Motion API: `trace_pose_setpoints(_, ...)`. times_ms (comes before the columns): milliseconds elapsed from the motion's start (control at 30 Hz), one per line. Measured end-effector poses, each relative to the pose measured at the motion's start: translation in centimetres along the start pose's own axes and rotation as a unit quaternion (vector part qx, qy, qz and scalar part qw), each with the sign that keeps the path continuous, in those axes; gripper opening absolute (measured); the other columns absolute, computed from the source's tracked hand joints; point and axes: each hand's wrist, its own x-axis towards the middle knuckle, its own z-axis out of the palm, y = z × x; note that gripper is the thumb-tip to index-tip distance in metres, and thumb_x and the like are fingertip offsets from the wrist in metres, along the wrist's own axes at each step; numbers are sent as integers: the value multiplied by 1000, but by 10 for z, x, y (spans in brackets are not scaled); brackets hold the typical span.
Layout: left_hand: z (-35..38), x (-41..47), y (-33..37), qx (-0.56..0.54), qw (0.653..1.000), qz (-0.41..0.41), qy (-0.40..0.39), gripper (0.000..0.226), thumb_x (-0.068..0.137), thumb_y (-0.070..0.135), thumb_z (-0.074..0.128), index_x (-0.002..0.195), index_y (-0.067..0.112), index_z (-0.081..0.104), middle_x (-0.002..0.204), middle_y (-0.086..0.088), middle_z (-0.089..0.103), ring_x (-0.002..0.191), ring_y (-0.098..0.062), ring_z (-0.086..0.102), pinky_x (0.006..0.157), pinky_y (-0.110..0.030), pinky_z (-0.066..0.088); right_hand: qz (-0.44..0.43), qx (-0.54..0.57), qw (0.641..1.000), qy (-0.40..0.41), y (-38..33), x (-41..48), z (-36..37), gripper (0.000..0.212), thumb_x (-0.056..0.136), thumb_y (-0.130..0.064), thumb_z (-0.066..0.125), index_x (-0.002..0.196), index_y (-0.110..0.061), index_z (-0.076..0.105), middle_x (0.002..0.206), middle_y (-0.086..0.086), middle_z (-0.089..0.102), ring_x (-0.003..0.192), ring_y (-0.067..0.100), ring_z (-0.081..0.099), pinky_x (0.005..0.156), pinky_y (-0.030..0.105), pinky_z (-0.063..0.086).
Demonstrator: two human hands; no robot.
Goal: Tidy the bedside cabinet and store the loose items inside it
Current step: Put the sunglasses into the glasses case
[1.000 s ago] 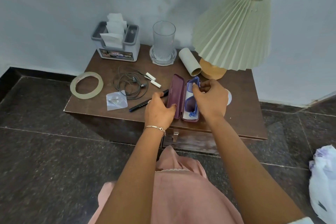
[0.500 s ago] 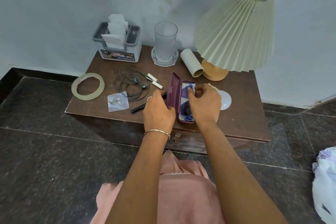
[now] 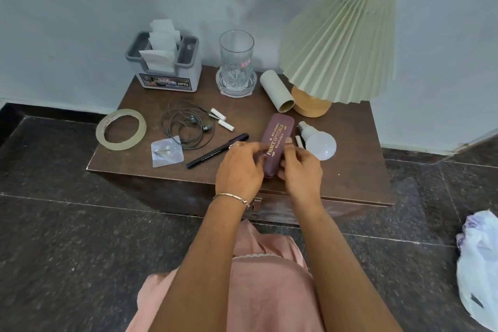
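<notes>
Glasses case [image 3: 276,140], closed, is gripped at its near end by curled left hand [image 3: 239,167] and right hand [image 3: 300,170]

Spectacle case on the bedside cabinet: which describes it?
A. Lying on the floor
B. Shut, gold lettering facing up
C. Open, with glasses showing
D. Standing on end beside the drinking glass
B: the spectacle case lies flat on the cabinet top, lid shut, with its gold lettering facing up.
</notes>
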Motion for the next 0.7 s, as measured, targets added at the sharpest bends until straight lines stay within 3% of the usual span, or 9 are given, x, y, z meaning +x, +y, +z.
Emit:
trace_pose_setpoints(67, 3, 1, -3, -21, 1000, -3, -8, 42, 87, 17, 60, 126, 31, 58, 122, 0, 62, 113, -19, 57, 97, -36, 46, -15, -27, 999, -11, -2, -3, -1, 33, 83, -42, 63, 107, -20, 70, 98, -4, 73, 90, 10, 68, 88, 38, 55)
trace_pose_setpoints(167, 8, 4, -7, -65, 997, -25, -19, 53, 83, 17, 66, 133, 23, 51, 127, -2, 63, 115, -20, 60, 100, -41, 47, -37, -59, 997, -12, 0, -2, -3, 34, 83, -26, 70, 114, -15, 68, 105, -1, 72, 90, 6, 67, 88, 31, 54)
trace_pose_setpoints(367, 11, 8, -10, -47, 998, -31, -22, 54, 84, 22, 67, 135, 20, 51, 130, -4, 61, 117, -21, 59, 101, -41, 46, -55, -71, 996, -10, 4, 3, -3, 36, 81, -24, 72, 116, -16, 68, 105, 0, 73, 95, 10, 67, 91, 36, 54)
trace_pose_setpoints(500, 11, 8, -9, -37, 999, -29, -20, 54, 84, 23, 67, 136, 20, 51, 130, -2, 61, 117, -21, 59, 102, -40, 46, -111, -123, 985, -42, 3, 4, -5, 57, 87, -19, 66, 140, -23, 47, 120, -3, 67, 109, 10, 63, 98, 31, 49)
trace_pose_setpoints(700, 8, 7, -7, -65, 997, -45, -17, 53, 84, 22, 69, 134, 20, 52, 127, -1, 63, 115, -18, 60, 102, -39, 46, -136, -221, 963, -75, 2, 12, -7, 58, 91, -26, 60, 144, -23, 39, 128, 2, 62, 114, 19, 60, 98, 41, 48)
